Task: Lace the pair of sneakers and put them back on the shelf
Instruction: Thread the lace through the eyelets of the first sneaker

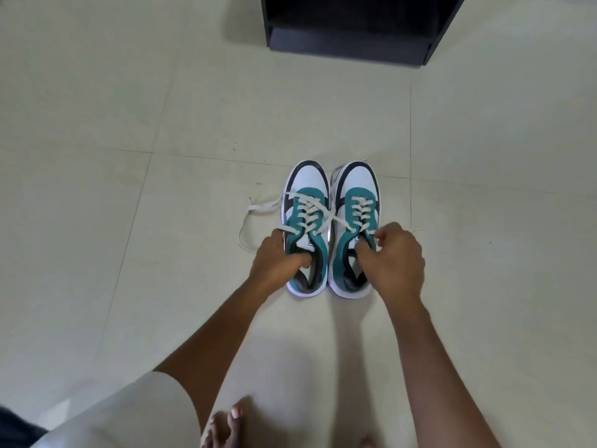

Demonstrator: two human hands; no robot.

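Two teal-and-white sneakers stand side by side on the tiled floor (129,124), toes toward a dark shelf (352,40) cut off by the top edge. The left hand (277,260) grips the left sneaker (307,195) at its collar, fingers hidden inside. The right hand (395,257) is curled over the right sneaker (358,189), covering its tongue; whether it pinches the lace (261,206) cannot be told.

A black open-fronted shelf unit (352,30) at twelve o'clock is cut off by the top edge. Each bare hand's fingertips vanish inside a teal-and-white sneaker's collar. Bare toes (226,425) at six o'clock are cropped.
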